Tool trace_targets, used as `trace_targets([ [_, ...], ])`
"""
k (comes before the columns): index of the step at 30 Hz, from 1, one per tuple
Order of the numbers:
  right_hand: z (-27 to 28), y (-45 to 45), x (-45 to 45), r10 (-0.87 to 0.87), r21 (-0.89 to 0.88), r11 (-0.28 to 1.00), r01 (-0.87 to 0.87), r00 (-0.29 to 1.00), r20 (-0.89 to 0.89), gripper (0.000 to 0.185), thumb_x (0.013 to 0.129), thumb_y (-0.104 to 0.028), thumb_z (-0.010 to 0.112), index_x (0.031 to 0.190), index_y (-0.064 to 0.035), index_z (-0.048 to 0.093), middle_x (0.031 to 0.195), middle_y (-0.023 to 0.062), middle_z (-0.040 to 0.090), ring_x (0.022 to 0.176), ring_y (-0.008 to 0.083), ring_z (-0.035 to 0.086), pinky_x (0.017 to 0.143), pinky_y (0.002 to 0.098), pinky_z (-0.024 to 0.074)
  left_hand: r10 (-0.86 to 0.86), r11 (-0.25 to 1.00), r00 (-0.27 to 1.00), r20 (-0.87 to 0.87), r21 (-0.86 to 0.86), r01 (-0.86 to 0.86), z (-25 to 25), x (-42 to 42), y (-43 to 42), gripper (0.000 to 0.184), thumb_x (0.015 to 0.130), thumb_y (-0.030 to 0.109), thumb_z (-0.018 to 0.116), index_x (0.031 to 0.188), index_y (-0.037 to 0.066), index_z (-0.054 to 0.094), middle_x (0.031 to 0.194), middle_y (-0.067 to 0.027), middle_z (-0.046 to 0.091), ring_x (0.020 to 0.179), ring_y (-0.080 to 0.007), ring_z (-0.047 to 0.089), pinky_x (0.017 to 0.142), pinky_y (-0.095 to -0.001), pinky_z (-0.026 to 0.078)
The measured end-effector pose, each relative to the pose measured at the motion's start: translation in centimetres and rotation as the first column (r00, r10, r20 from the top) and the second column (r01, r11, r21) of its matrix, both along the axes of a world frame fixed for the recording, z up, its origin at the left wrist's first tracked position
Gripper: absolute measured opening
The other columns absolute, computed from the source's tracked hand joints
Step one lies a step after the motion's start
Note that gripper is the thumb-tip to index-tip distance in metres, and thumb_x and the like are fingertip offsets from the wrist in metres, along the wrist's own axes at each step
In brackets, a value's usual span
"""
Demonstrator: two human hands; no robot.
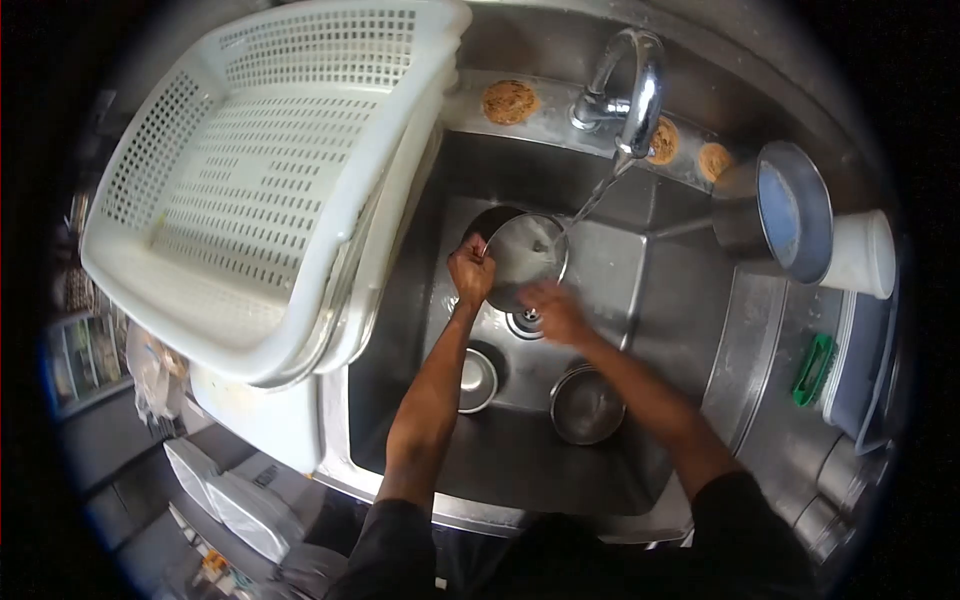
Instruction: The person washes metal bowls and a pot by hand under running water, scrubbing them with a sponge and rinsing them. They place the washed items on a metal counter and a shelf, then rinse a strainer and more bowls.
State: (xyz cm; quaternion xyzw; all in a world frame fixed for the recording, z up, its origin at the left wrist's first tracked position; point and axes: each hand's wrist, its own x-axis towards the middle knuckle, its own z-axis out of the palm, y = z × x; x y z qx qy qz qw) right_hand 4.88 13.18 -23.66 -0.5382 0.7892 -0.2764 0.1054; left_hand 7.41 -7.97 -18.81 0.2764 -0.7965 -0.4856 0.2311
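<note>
Under the running stream from the faucet (645, 95), a round metal bowl (525, 255) is held up inside the steel sink (670, 300), with cloudy water in it. My left hand (472, 270) is closed on its left rim. My right hand (555, 310) is at the lower right edge of the bowl, smeared by motion, so its fingers do not show clearly. Lower in the sink stand a small metal bowl (478, 380), partly behind my left forearm, and a wider metal container (587, 405). The drain (525, 322) shows just below the held bowl.
White perforated baskets (270, 150) are stacked high at the left, overhanging the sink. On the right ledge are a tilted metal bowl (795, 212), a white tub (862, 255), a green brush (815, 370) and stacked trays (855, 370). A brown round pad (510, 102) lies behind the sink.
</note>
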Motion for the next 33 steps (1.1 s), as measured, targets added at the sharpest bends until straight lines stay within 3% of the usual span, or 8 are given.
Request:
trace_targets([
  [4, 0.5, -4.6, -3.0, -0.002, 0.356, 0.918, 0.174, 0.901, -0.435, 0.077, 0.064, -0.034, 0.078, 0.129, -0.001, 0.052, 0.135, 0.0159, 0.051, 0.131, 0.0311, 0.041, 0.112, 0.0475, 0.0276, 0.046, 0.997, 0.999, -0.003, -0.056, -0.046, 0.5, -1.0, 0.3, 0.013, 0.066, 0.001, 0.052, 0.064, 0.004, 0.04, 0.055, -0.0118, 0.035, 0.051, -0.0227, 0.031, 0.048, -0.0353, 0.034],
  [6, 0.7, -7.6, 0.5, -0.114, 0.241, 0.97, 0.02, 0.916, 0.383, 0.089, 0.062, -0.045, 0.08, 0.132, -0.0005, 0.048, 0.138, 0.0171, 0.048, 0.134, 0.0311, 0.038, 0.114, 0.0462, 0.0247, 0.048, 0.99, 0.995, -0.092, -0.131, -0.06, 0.0, -2.6, 0.3, 0.016, 0.067, 0.002, 0.056, 0.064, 0.004, 0.04, 0.055, -0.0121, 0.035, 0.051, -0.0229, 0.031, 0.048, -0.0348, 0.035],
  [7, -0.8, -7.2, 1.4, -0.036, -0.109, 0.992, 0.065, 0.968, 0.249, 0.092, 0.061, -0.051, 0.08, 0.131, -0.0001, 0.05, 0.137, 0.02, 0.048, 0.132, 0.0328, 0.041, 0.113, 0.0445, 0.0271, -0.051, 0.99, 0.998, -0.048, -0.131, 0.044, 1.0, -2.5, 0.0, 0.016, 0.067, 0.002, 0.056, 0.064, 0.004, 0.041, 0.055, -0.0108, 0.034, 0.05, -0.0238, 0.032, 0.048, -0.0347, 0.035],
  [12, -1.5, -3.7, -3.1, -0.017, 0.383, 0.918, 0.105, 0.974, -0.227, 0.064, 0.069, -0.041, 0.073, 0.121, -0.0051, 0.059, 0.115, 0.017, 0.061, 0.11, 0.0341, 0.057, 0.101, 0.0435, 0.0403, -0.134, 0.969, 0.987, -0.092, -0.22, 0.111, -1.0, -2.3, 0.3, 0.013, 0.064, 0.0, 0.052, 0.068, 0.005, 0.042, 0.063, -0.0074, 0.027, 0.06, -0.0096, 0.03, 0.049, -0.0283, 0.03],
  [18, -4.9, -1.6, -1.6, -0.185, 0.12, 0.976, 0.179, 0.982, 0.037, 0.036, 0.08, -0.024, 0.061, 0.112, -0.0074, 0.063, 0.105, 0.0184, 0.064, 0.093, 0.0323, 0.064, 0.086, 0.0439, 0.0483, -0.319, 0.838, 0.804, 0.503, -0.248, 0.487, 4.0, -7.4, -0.8, 0.006, 0.071, 0.007, 0.06, 0.074, 0.007, 0.055, 0.075, -0.0182, 0.064, 0.078, -0.0395, 0.063, 0.067, -0.0486, 0.048],
  [24, -2.5, -2.9, -4.0, 0.013, 0.2, 0.977, 0.075, 0.914, -0.407, 0.024, 0.081, -0.02, 0.055, 0.102, -0.0175, 0.066, 0.103, 0.0046, 0.065, 0.119, 0.0232, 0.05, 0.103, 0.0451, 0.0333, -0.179, 0.924, 0.948, 0.262, -0.286, 0.253, 3.0, -6.4, -0.8, 0.02, 0.071, 0.017, 0.07, 0.082, 0.007, 0.056, 0.075, -0.0169, 0.063, 0.071, -0.0371, 0.063, 0.066, -0.0459, 0.049],
  [29, 1.9, -8.2, 0.3, -0.192, 0.182, 0.974, 0.137, 0.924, 0.332, 0.059, 0.064, -0.006, 0.067, 0.121, -0.0042, 0.054, 0.118, 0.0179, 0.06, 0.114, 0.036, 0.054, 0.1, 0.047, 0.0404, 0.171, 0.983, 0.976, 0.136, -0.093, -0.16, -3.2, 3.9, 2.0, 0.016, 0.078, 0.01, 0.059, 0.075, 0.002, 0.045, 0.059, -0.016, 0.045, 0.052, -0.0323, 0.047, 0.053, -0.0429, 0.04],
  [33, 0.3, -4.8, -0.6, -0.028, 0.563, 0.826, -0.034, 0.995, 0.1, 0.045, 0.071, -0.018, 0.067, 0.113, -0.0068, 0.057, 0.107, 0.0136, 0.064, 0.108, 0.0316, 0.059, 0.088, 0.0486, 0.0452, 0.041, 0.993, 0.989, -0.141, -0.101, -0.055, -3.9, 1.8, -0.4, 0.011, 0.072, 0.004, 0.054, 0.069, 0.002, 0.043, 0.057, -0.013, 0.041, 0.051, -0.0241, 0.038, 0.05, -0.0377, 0.037],
])
